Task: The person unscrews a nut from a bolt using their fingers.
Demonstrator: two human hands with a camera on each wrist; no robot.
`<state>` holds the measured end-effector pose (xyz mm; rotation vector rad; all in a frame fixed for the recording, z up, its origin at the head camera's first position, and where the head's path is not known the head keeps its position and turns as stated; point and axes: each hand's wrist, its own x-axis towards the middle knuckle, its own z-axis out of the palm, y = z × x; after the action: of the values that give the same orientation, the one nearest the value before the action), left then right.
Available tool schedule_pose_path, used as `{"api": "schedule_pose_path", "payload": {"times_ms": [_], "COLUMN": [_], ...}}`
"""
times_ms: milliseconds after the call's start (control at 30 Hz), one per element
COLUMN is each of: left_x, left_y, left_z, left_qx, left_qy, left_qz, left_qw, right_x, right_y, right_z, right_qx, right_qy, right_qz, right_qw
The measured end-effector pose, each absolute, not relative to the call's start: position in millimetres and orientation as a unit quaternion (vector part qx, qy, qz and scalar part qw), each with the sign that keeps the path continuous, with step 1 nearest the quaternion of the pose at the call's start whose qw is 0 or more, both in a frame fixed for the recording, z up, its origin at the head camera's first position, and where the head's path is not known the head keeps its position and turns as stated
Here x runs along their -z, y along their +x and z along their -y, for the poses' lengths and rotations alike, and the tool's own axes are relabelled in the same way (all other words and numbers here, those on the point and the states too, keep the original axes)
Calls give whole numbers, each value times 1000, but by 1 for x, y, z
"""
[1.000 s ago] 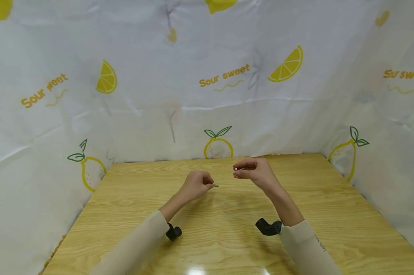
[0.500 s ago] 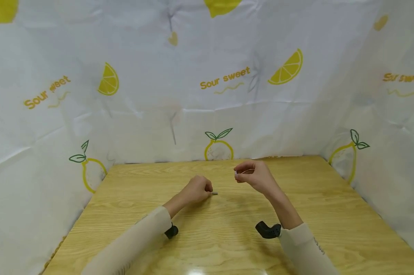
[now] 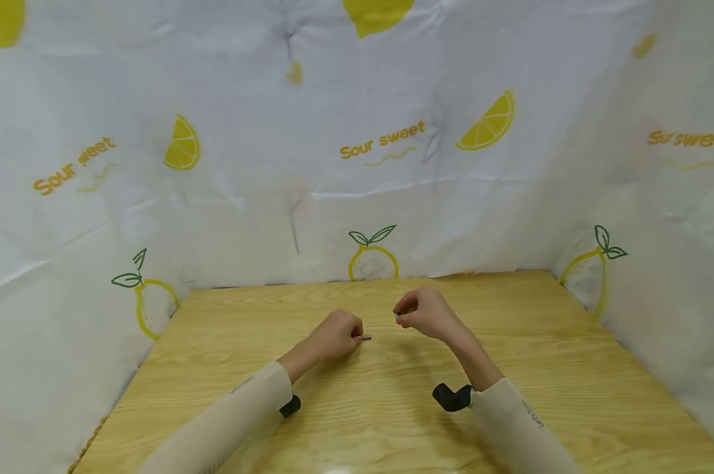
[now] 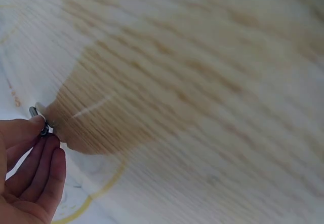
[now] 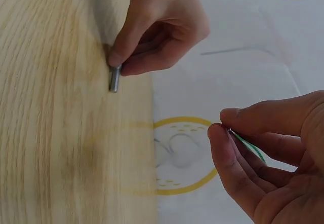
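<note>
My left hand (image 3: 336, 334) pinches a short grey metal rod (image 3: 366, 338) between thumb and fingers, low over the table. The rod's free end points right in the head view. In the right wrist view the rod (image 5: 114, 80) is smooth and cylindrical; its other end is hidden in the hand. A little higher and to the right, my right hand (image 3: 426, 313) pinches a tiny shiny piece (image 3: 396, 315) between thumb and index finger. Fingertips cover most of that piece (image 5: 231, 130), so its kind cannot be made out. The two hands stand apart, with a gap between rod and piece.
Beneath both hands lies a light wood-grain table (image 3: 357, 415). White cloth (image 3: 250, 230) printed with lemons and lettering hangs at the back and both sides. A dark wrist camera (image 3: 452, 397) sits on the right wrist, another dark one (image 3: 290, 406) on the left.
My left hand has come down a little with the rod, which now lies more level. My right hand has moved lower and left, closer to the left hand; its piece shows less than before.
</note>
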<state>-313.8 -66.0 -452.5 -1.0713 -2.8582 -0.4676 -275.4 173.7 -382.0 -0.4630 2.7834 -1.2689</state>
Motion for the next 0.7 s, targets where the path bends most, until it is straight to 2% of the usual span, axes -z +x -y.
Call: {"api": "schedule_pose_path", "payload": {"times_ms": [433, 700], "left_x": [453, 452], "left_y": [-312, -311], "left_z": [69, 71], "left_qx": [131, 137], "left_qy": [-372, -370], "left_qz": [918, 918], "left_qw": [39, 33], "right_x": [406, 422], "right_y": [-302, -305], "right_z": [-165, -164], "right_qx": [247, 196], "right_qy": [-172, -164], "right_qz": [-952, -966], "right_qw": [58, 41]}}
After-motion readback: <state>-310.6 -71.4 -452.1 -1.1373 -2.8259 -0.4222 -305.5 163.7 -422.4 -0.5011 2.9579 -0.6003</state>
